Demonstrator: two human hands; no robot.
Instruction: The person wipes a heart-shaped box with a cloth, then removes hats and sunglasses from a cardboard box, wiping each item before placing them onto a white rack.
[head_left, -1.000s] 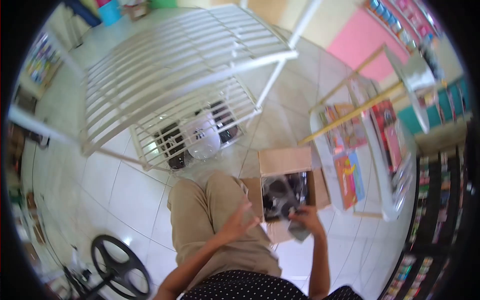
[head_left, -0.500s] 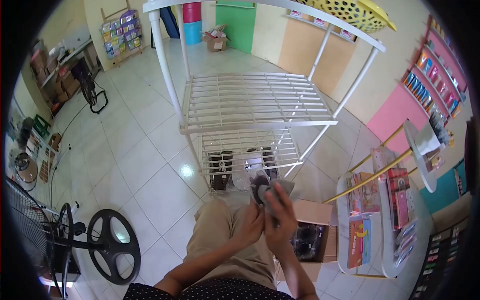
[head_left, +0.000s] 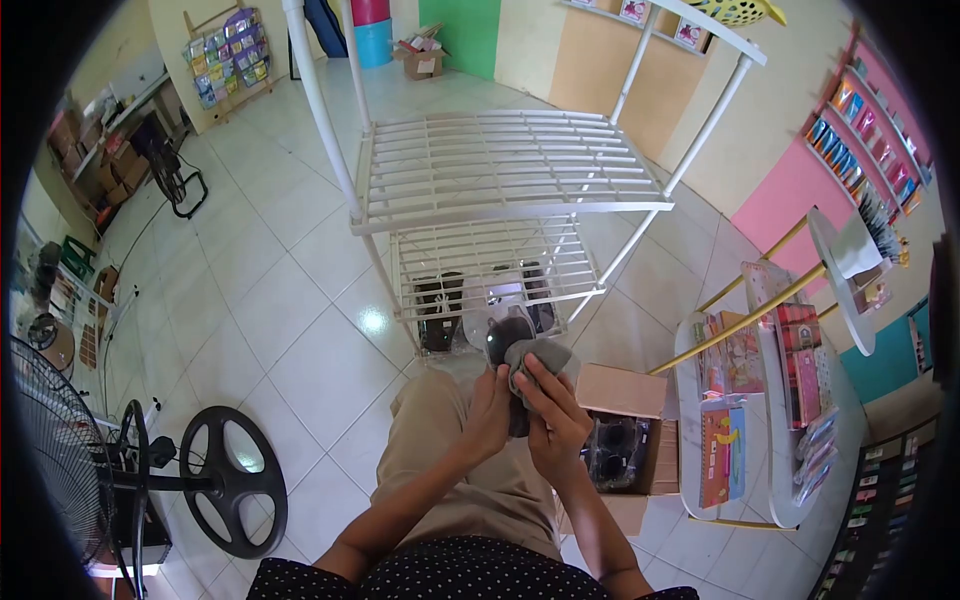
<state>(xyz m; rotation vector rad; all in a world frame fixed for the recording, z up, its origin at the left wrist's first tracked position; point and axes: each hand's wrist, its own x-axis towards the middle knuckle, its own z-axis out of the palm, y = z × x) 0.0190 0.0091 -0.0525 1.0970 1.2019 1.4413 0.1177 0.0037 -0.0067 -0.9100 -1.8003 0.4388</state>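
Observation:
Above my lap, my left hand (head_left: 486, 418) grips a dark, shiny rounded item (head_left: 508, 340), which looks like sunglasses, though its full shape is partly hidden. My right hand (head_left: 558, 408) has its fingers closed over a grey cloth (head_left: 540, 358), pressed against the right side of that dark item. Both hands are close together. Just beyond them, packed dark items (head_left: 438, 312) in clear plastic sit under the lower shelf of a white rack (head_left: 510, 210). To the right of my right hand, an open cardboard box (head_left: 620, 392) holds more dark items in plastic.
At the left stand a fan (head_left: 65, 450) and a black wheel-like base (head_left: 235, 482). On the right, a tiered marble-look table (head_left: 765, 430) with gold legs carries books and packets. Pink wall shelves (head_left: 865, 130) hang beyond it.
The dark item has turned so that its shiny rounded face shows, and the grey cloth lies bunched beside it. The camera view has tilted down slightly.

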